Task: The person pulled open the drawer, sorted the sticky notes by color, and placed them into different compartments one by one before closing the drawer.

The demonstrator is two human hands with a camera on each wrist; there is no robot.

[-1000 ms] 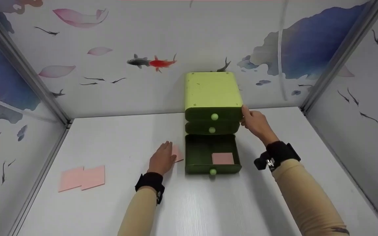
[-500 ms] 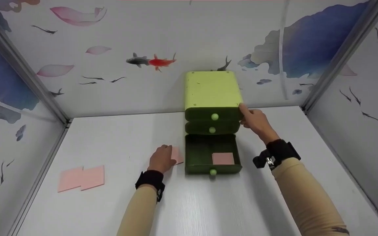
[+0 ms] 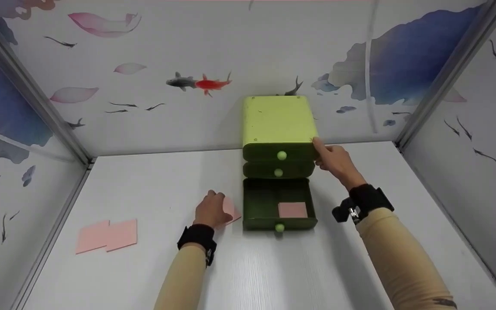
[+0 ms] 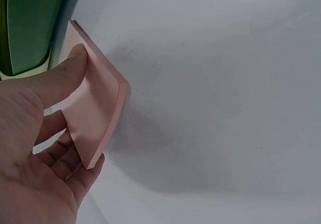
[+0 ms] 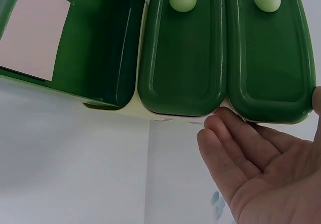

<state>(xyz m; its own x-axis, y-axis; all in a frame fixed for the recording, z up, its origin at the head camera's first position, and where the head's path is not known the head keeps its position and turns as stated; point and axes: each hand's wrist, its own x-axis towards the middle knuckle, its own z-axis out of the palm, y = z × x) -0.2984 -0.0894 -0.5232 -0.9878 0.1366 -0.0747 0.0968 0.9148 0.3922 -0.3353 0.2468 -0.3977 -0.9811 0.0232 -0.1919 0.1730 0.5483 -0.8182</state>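
Observation:
My left hand point(image 3: 210, 209) pinches a pink sticky note pad point(image 4: 95, 103) between thumb and fingers, just left of the pulled-out drawer. The left wrist view shows the pad slightly bent and tipped up off the table. My right hand point(image 3: 338, 163) holds the front right corner of a green drawer cabinet point(image 3: 279, 120), thumb at the top edge and fingers against the side point(image 5: 251, 148). The cabinet's bottom drawer point(image 3: 258, 223) is pulled out, and a pink pad point(image 3: 292, 209) lies in its front right part. Above it, the two upper drawers point(image 5: 183, 53) are pushed in.
Two more pink pads point(image 3: 122, 235) lie overlapping on the white table point(image 3: 166, 176) at the left. A patterned wall point(image 3: 205, 38) stands behind the cabinet, with side panels and metal posts point(image 3: 441, 73) at the corners.
My left fingers have bent around the pad by the drawer and tilted it up; before, they lay over it. My right hand stays at the cabinet's corner, its thumb shifted slightly inward.

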